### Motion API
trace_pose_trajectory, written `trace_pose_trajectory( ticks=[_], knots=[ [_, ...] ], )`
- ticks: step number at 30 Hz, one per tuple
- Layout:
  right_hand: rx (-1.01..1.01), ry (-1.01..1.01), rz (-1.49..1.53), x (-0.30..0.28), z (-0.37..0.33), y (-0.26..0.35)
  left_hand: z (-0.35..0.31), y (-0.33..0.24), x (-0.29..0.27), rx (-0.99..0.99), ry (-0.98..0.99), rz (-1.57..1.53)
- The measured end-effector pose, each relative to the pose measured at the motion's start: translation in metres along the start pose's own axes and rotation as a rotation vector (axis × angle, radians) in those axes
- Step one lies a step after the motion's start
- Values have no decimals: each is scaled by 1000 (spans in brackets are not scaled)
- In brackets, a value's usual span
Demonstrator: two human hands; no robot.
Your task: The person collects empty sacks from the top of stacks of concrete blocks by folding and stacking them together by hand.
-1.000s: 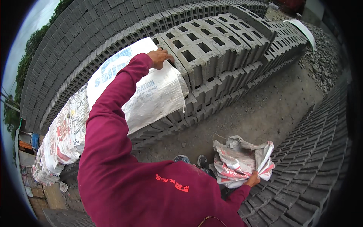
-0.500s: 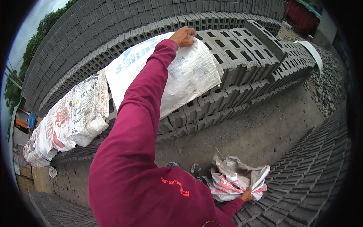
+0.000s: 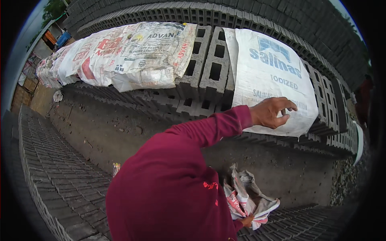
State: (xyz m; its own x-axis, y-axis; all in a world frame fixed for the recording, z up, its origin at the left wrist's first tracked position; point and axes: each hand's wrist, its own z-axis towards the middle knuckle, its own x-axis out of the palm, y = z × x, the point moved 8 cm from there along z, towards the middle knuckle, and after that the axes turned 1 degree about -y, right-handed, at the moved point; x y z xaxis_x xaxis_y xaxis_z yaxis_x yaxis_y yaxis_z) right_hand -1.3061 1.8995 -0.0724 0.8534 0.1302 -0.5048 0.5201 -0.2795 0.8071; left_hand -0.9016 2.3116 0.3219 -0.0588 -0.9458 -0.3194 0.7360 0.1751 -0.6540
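Observation:
My left hand is over the near part of a white woven sack with blue print, its thumb and fingers bent but apart, holding nothing. The sack lies spread flat on top of a row of grey hollow concrete blocks, draping a little over the near side. Low in the view, my right hand grips a crumpled bundle of white and red sacks; most of its fingers are hidden by the folds.
More printed sacks cover the row at left, with bare blocks between them and the white sack. Tall block stacks rise behind. Other stacked blocks flank the dirt path. Gravel lies at right.
My left hand has let go of the white sack's far edge and come nearer. The sack has shifted right, baring blocks beside the other sacks. My view has turned left.

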Motion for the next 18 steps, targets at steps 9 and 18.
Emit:
trace_pose_trajectory(
  ticks=[9,18],
  knots=[
    [-134,131,-149,40,-95,3,-274,-57,-438,-295,-651,818],
    [-273,196,15,2,-285,3,-333,16,-689,-979,-388,1257]
  ],
)
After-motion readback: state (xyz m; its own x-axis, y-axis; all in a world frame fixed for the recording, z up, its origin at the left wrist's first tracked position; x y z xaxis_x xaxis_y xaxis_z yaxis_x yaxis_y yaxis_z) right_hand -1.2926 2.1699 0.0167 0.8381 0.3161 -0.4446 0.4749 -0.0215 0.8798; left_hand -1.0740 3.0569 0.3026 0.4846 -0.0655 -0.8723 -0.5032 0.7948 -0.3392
